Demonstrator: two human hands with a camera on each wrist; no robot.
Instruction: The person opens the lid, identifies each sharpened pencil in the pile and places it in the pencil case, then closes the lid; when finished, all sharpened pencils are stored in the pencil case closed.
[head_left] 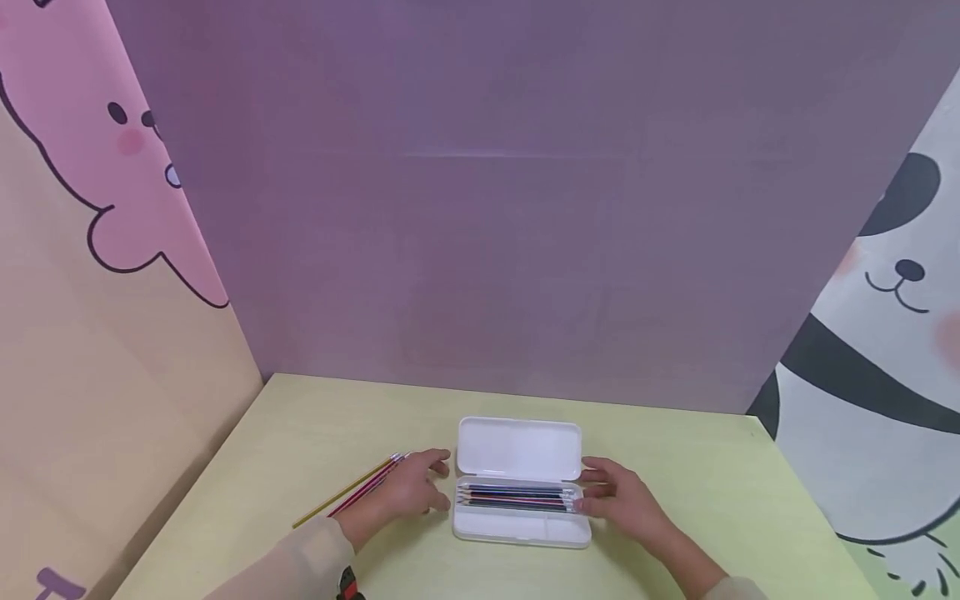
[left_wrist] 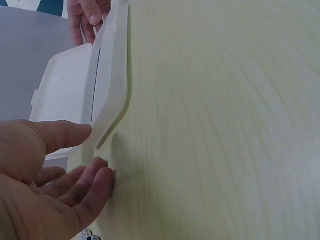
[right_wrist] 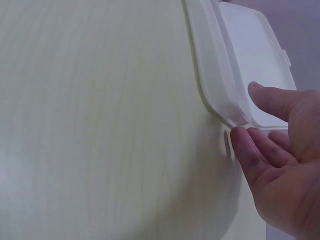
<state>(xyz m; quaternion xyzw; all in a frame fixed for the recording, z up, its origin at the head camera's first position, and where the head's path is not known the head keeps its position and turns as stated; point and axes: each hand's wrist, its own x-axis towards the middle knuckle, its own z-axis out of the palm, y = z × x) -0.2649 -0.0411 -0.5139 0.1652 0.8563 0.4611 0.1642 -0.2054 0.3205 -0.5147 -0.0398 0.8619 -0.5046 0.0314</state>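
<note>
A white pencil case point(head_left: 498, 527) lies with its lid point(head_left: 517, 447) folded back on the far side. Several dark pencils point(head_left: 513, 497) lie side by side in its far compartment, tips to the left. My left hand point(head_left: 411, 485) is just beyond the case's left end, fingers spread and loosely bent, with nothing held. At the right end is my right hand point(head_left: 626, 504), its thumb over the case's edge near the pencil ends and its fingertips point(right_wrist: 239, 137) close to the corner. Whether they touch is unclear.
Left of the case, a yellow pencil point(head_left: 348, 490) and dark-pink pencils point(head_left: 366, 487) lie slantwise on the pale table point(head_left: 697, 467), partly behind the left hand. A purple panel point(head_left: 510, 275) stands along the back, with cartoon-printed panels on both sides.
</note>
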